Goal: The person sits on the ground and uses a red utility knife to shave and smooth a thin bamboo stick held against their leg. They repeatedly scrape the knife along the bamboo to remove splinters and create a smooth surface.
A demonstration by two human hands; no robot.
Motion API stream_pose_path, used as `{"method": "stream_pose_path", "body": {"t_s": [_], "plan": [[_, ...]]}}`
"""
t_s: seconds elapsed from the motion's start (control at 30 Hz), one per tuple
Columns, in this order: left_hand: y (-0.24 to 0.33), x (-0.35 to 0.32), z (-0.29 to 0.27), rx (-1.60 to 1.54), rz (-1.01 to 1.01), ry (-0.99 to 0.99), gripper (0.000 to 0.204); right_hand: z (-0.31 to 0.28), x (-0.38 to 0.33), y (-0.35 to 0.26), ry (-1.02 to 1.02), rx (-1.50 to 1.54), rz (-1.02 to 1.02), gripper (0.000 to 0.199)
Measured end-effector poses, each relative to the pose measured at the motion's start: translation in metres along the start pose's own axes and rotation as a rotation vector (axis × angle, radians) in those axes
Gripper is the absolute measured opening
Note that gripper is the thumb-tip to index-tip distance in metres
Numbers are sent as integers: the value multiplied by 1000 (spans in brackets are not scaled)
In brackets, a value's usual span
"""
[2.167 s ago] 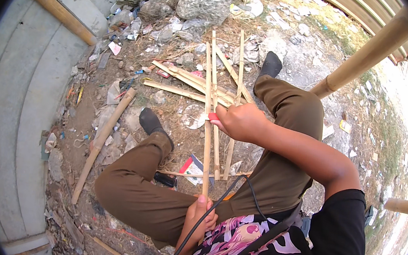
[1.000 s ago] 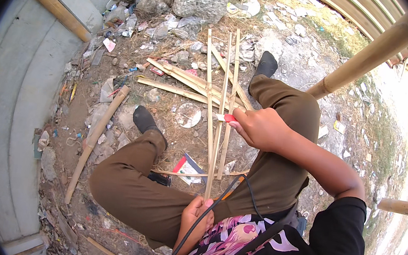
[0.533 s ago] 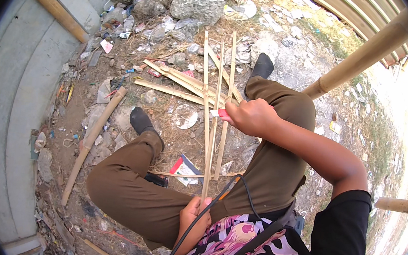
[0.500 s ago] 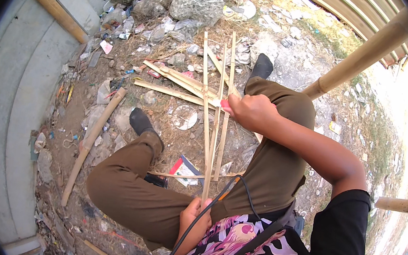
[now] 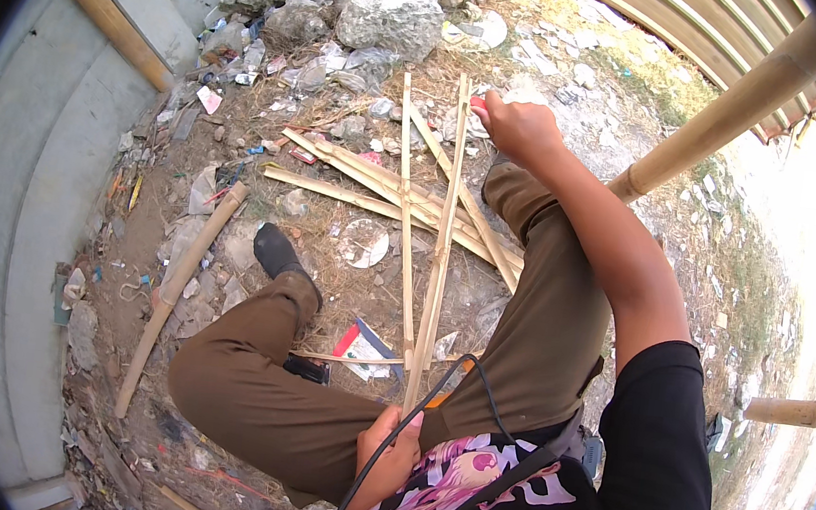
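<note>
My left hand (image 5: 390, 446) is closed round the near end of a long split bamboo strip (image 5: 440, 249) in my lap. The strip points away from me between my legs. At its far end my right hand (image 5: 521, 132), arm stretched out, grips a red-handled knife (image 5: 479, 110); its thin blade is hard to make out against the strip. A second bamboo strip (image 5: 406, 217) runs close on the left, its near end by the held one. More split bamboo pieces (image 5: 377, 173) lie crossed on the ground beyond and beneath.
A thick bamboo stick (image 5: 180, 295) lies left of my bent legs. Large rocks (image 5: 391, 23) and litter are at the far side. A grey panel wall (image 5: 30, 212) stands on the left, a slanting bamboo pole (image 5: 721, 109) on the right. A black cable (image 5: 386, 444) crosses my left hand.
My right hand has moved away from me with the knife, from midway along the strips to their far end. The strips have shifted closer together; my left hand has stayed in place.
</note>
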State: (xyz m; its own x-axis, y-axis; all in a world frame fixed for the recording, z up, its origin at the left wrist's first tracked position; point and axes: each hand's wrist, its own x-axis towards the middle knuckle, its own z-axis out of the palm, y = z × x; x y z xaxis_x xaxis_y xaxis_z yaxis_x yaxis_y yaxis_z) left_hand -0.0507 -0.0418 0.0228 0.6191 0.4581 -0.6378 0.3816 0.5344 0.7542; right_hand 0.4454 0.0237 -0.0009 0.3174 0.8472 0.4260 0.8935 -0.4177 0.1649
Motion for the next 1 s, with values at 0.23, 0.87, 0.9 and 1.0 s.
{"method": "stream_pose_path", "body": {"t_s": [0.23, 0.87, 0.9, 1.0], "plan": [[5, -3, 1, -7, -1, 5, 31, 17, 1, -4, 94, 77, -46, 41], [8, -33, -4, 260, 34, 56, 49, 21, -6, -18, -146, 65, -64, 49], [1, -35, -7, 178, -18, 50, 50, 22, -6, -20, -123, 55, -82, 49], [2, -41, -8, 212, -3, 59, 49, 29, -8, -20, -35, 73, -138, 49]]}}
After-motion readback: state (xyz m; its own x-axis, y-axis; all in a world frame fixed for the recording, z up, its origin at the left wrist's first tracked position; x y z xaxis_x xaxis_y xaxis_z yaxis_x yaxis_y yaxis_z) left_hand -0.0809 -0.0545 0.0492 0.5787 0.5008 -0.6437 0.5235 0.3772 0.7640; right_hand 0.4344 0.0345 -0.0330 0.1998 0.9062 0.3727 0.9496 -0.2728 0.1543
